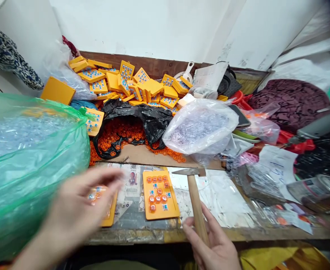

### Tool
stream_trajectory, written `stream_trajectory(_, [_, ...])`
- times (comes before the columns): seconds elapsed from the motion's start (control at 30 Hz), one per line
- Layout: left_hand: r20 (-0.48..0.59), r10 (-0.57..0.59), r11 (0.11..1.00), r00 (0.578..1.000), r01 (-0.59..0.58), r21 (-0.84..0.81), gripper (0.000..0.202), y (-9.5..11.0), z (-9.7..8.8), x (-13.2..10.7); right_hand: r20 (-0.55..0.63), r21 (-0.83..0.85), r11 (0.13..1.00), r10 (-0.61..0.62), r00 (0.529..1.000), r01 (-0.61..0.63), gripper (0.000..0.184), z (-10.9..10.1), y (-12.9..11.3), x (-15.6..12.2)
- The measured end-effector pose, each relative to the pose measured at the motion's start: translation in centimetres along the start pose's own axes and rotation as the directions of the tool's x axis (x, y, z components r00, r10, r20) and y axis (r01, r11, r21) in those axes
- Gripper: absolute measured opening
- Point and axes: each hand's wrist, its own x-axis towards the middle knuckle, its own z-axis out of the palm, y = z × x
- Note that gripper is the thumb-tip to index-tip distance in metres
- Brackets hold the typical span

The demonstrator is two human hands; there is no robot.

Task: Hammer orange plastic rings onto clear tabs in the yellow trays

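My right hand (211, 240) is wrapped round the wooden handle of a hammer (195, 198), its metal head up and level with the far side of a yellow panel. This yellow panel (169, 206) lies flat on the bench just left of the hammer; orange clear caps cover many of its small blue-and-white parts, while a few parts show bare. Over a second yellow panel (108, 221) hovers my left hand (79, 206), smeared by motion, so whether its fingers hold anything cannot be made out. That panel is partly hidden behind the hand and also carries orange caps.
A black bag (153, 120) spills orange rings (120, 131) at the middle. Behind it is a heap of yellow panels (153, 88). Bags of clear pieces stand left, a green one (69, 150), and right, a white one (204, 125). A power tool (319, 125) and tin can (316, 191) are right.
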Motion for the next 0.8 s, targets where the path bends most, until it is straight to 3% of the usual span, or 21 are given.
stream_trajectory(0.03, [0.163,-0.039,0.986,0.986,0.065,-0.156,0.013,0.9,2.4,-0.9,0.037,-0.005,1.000,-0.011,0.999,0.011,0.081,0.8,-0.4,-0.2])
stream_trajectory(0.1, [0.424,-0.160,0.877,0.891,0.326,-0.353,0.017,1.7,6.3,-2.3,0.113,0.001,0.999,-0.049,0.992,0.049,0.079,2.2,-1.2,-0.4])
stream_trajectory(0.17, [0.534,-0.232,0.763,0.813,0.493,-0.418,0.020,1.4,8.4,-3.3,0.167,0.001,0.998,-0.061,0.984,0.062,0.073,3.3,-1.8,-0.5])
stream_trajectory(0.23, [0.556,-0.254,0.706,0.791,0.545,-0.453,0.021,0.7,9.1,-3.8,0.195,-0.003,0.999,-0.046,0.980,0.048,0.069,3.9,-2.1,-0.5])
stream_trajectory(0.33, [0.514,-0.205,0.761,0.833,0.466,-0.451,0.017,0.2,8.8,-4.6,0.219,0.026,1.000,0.001,0.976,-0.007,0.069,4.4,-2.1,-0.5])
stream_trajectory(0.43, [0.311,0.004,0.928,0.950,0.113,-0.356,0.018,0.3,8.6,-5.7,0.243,0.106,0.991,0.048,0.969,-0.076,0.072,4.6,-1.8,-0.6])
stream_trajectory(0.5, [0.177,0.216,0.944,0.960,-0.158,-0.291,0.027,0.4,8.8,-6.1,0.266,0.153,0.981,0.071,0.961,-0.115,0.074,4.7,-1.5,-0.6])
stream_trajectory(0.57, [0.109,0.321,0.923,0.941,-0.286,-0.257,0.030,0.0,9.2,-6.1,0.264,0.139,0.984,0.070,0.962,-0.110,0.074,4.5,-1.3,-0.6])
stream_trajectory(0.63, [0.089,0.274,0.946,0.958,-0.251,-0.207,0.024,-0.8,9.8,-5.4,0.212,0.037,0.999,0.011,0.977,-0.020,0.071,3.9,-1.2,-0.5])
stream_trajectory(0.7, [0.089,0.142,0.982,0.986,-0.129,-0.141,0.019,-1.8,10.5,-4.3,0.165,-0.117,0.982,-0.125,0.978,0.145,0.061,2.8,-1.3,-0.2])
stream_trajectory(0.8, [0.136,-0.016,0.997,0.991,0.027,-0.076,0.023,-2.9,11.3,-2.8,0.246,-0.306,0.869,-0.323,0.914,0.389,0.042,0.2,-1.6,0.5])
